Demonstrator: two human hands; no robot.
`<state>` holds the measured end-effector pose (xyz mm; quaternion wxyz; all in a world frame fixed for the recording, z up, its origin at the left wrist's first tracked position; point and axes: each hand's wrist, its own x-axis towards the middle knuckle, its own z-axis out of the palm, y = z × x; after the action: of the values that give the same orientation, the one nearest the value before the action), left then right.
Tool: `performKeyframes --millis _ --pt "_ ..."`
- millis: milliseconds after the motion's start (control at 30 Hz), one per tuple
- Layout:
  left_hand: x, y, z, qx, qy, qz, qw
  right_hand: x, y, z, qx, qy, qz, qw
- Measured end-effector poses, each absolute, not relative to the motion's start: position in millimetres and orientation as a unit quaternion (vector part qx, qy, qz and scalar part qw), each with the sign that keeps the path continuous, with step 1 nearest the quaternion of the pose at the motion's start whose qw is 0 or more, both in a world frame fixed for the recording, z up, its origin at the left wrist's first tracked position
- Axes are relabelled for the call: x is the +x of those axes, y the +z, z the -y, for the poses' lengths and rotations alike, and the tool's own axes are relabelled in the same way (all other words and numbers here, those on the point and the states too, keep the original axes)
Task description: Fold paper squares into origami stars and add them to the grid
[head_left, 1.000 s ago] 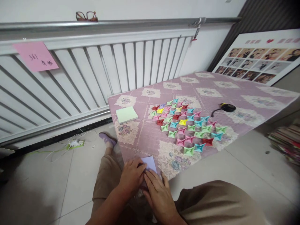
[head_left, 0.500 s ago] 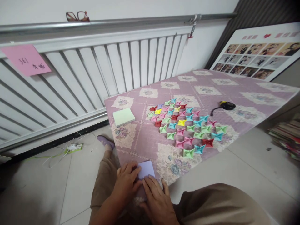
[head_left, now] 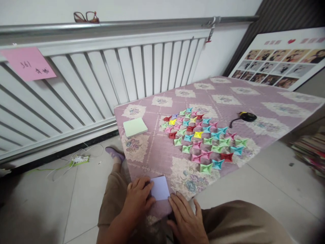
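A square of lavender paper (head_left: 160, 188) lies flat near the front corner of the table. My left hand (head_left: 138, 196) rests on its left edge, fingers stretched out and the thumb near the lower corner. Beside the paper's lower right corner lies my right hand (head_left: 185, 213), its fingers extended and a little apart, fingertips close to the corner. Further back stand rows of small folded paper shapes, among them a green one (head_left: 206, 168), a red one (head_left: 226, 157) and a yellow one (head_left: 198, 134). A stack of pale green paper (head_left: 135, 127) sits at the left edge.
A purple floral cloth (head_left: 162, 145) covers the table. On its right lies a black object with a short cord (head_left: 247, 117). A white radiator (head_left: 142, 67) runs behind, with glasses (head_left: 86, 17) on the pipe. A photo board (head_left: 279, 64) leans at the far right.
My right hand has slid right, off the lavender paper to its lower right corner, uncovering more of the sheet. My left hand stays on the left edge. The view has shifted slightly.
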<state>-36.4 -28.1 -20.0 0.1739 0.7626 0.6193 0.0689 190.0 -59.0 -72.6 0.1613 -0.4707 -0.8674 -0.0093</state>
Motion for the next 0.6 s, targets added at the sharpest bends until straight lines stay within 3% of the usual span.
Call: performKeyframes --millis 300,600 --pt "-34 -18 28 0.762 0.09 -0.62 0.165 148 -43 51 -0.468 0.037 0.868 0.163" --pt "-35 -25 30 0.757 0.108 -0.621 0.172 136 -48 36 -0.486 0.14 0.86 0.067"
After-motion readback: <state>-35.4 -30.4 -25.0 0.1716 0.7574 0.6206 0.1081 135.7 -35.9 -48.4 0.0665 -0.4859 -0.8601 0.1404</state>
